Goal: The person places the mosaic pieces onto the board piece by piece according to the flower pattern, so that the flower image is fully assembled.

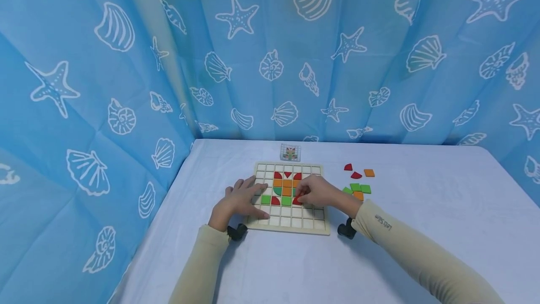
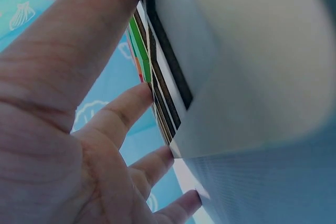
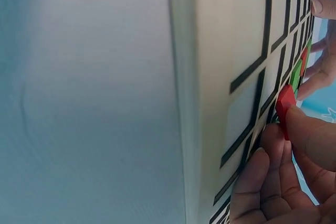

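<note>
A pale wooden grid board (image 1: 291, 231) lies on the table, with red, orange and green tiles set in its middle cells. My right hand (image 1: 318, 191) is over the board's right side. Between thumb and fingers it pinches a red tile (image 3: 285, 106) with a curved edge, tilted at a cell in the lower tile row, right of a green square tile (image 1: 286, 201). My left hand (image 1: 241, 200) rests at the board's left edge, fingers spread and holding nothing. In the left wrist view, fingertips (image 2: 164, 155) touch the board's side.
Right of the board lie loose pieces: red ones (image 1: 356, 175), an orange square (image 1: 369, 172), several green squares (image 1: 365, 189) and another orange tile (image 1: 358, 195). A small pattern card (image 1: 290, 152) lies behind the board. A blue shell-print curtain (image 1: 270, 93) hangs behind the white-covered table (image 1: 443, 201).
</note>
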`<state>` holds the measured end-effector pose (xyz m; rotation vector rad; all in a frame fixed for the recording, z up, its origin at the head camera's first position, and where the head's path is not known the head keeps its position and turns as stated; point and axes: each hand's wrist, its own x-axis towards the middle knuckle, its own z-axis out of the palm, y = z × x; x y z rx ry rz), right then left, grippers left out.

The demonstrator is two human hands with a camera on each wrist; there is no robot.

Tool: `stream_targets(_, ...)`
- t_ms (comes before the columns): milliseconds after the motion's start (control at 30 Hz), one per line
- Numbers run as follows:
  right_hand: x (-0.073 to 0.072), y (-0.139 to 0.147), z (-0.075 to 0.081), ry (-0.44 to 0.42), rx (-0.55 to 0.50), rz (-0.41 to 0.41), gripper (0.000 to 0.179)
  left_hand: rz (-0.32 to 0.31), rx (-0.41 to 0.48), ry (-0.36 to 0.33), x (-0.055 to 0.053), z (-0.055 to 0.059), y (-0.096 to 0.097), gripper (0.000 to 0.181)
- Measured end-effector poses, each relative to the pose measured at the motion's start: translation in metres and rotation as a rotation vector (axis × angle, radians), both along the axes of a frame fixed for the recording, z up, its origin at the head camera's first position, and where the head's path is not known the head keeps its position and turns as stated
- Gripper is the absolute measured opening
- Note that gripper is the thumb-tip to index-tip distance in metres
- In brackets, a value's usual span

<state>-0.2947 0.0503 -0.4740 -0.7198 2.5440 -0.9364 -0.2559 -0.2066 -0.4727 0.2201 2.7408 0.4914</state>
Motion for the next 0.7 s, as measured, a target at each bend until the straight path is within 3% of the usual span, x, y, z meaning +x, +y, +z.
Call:
stream_targets(500, -0.0023, -0.0026, -0.0026, 0.028, 0.047, 0.035, 0.003, 0.011, -0.005, -0.01, -0.0005, 0.0007, -0.0005, 0.093)
stream_targets(700, -0.0038, -0.0012, -0.0055, 0.008, 0.06, 0.014, 0.002, 0.006, -0.005, -0.008, -0.0016, -0.0019, -0.0001, 0.093)
